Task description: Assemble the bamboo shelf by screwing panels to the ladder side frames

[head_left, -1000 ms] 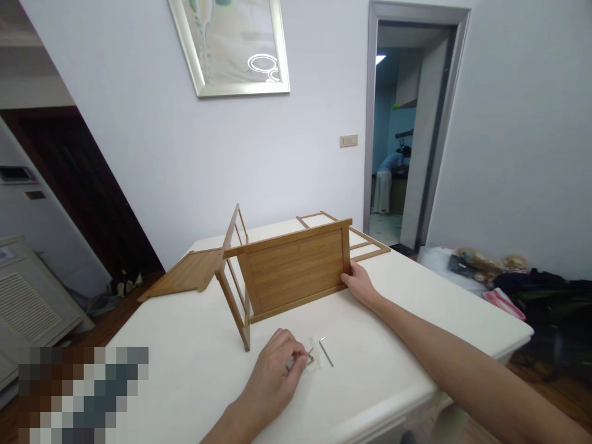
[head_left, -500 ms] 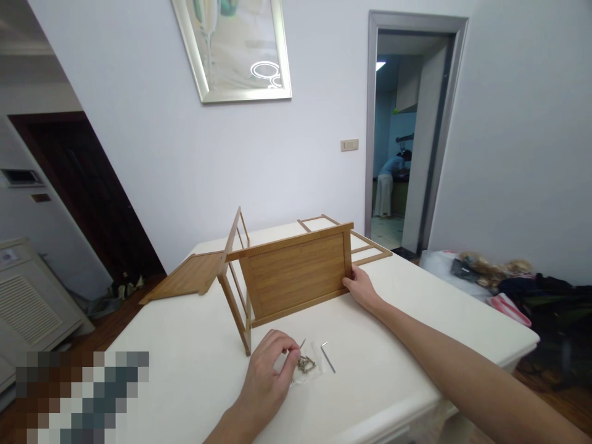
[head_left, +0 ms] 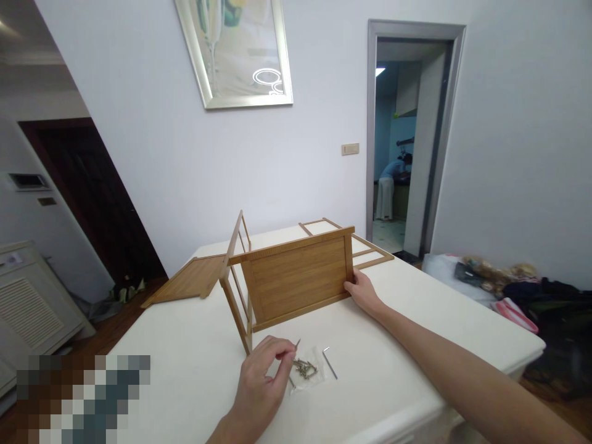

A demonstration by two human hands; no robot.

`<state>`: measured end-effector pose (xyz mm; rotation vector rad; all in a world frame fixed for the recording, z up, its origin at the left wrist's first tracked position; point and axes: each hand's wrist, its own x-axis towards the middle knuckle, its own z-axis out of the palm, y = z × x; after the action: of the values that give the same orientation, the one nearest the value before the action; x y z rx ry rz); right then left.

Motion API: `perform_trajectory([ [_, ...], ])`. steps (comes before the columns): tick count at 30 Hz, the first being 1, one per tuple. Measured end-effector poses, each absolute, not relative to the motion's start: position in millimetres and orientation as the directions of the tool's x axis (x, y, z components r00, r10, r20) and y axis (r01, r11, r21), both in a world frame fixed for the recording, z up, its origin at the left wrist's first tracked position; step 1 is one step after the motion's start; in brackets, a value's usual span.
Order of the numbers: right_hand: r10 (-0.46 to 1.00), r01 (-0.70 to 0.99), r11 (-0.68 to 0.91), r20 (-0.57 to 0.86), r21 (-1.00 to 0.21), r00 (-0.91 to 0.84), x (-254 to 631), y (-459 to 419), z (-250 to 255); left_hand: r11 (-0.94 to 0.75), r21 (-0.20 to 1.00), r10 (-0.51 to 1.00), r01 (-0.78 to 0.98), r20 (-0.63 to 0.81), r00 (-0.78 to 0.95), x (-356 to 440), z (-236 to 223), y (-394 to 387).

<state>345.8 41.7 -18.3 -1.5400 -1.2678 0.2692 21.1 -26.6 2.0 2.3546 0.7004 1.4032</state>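
On the tabletop (head_left: 393, 370) I find the wooden panel (head_left: 298, 277), on edge at my twelve o'clock: likely light, stiff, best gripped by its end rail (head_left: 348, 256). My right hand (head_left: 364, 291) has fingers clamped there, at four o'clock; my left hand (head_left: 266, 376) pinches a small fastener (head_left: 298, 343).

One table (head_left: 416, 296) carries two wooden panels, one standing near its middle (head_left: 298, 277) and one lying by its left edge (head_left: 189, 280), and at least two wooden frames, one upright (head_left: 235, 311) beside the standing panel and one flat near the far right edge (head_left: 377, 262), partly hidden. Toward the near edge are one hex key (head_left: 330, 364), one plastic bag (head_left: 318, 377), one metal piece (head_left: 298, 343) in the fingers and a heap of screws (head_left: 304, 370) too tangled to count. Two hands, left (head_left: 263, 379) and right (head_left: 366, 291), one other person (head_left: 386, 185), one wall picture (head_left: 250, 103) and one switch plate (head_left: 350, 149) show.
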Motion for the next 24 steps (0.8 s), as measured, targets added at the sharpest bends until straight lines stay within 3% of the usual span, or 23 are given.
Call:
perform_trajectory([
  [6,0.808,0.556,0.145,0.423,-0.818,0.411,346.6,43.5,-19.9,-0.838,0.464,0.539,0.286,0.786,0.303,14.0,3.0,-27.1],
  [11,0.809,0.555,0.139,0.417,-0.82,0.413,346.5,43.0,-19.8,-0.781,0.511,0.599,0.359,0.776,0.199,7.4,-4.2,-23.5],
  [24,0.817,0.555,0.138,0.411,-0.82,0.405,346.1,41.3,-18.4,-0.782,0.592,0.599,0.193,0.8,-0.027,4.0,-2.2,-22.4],
])
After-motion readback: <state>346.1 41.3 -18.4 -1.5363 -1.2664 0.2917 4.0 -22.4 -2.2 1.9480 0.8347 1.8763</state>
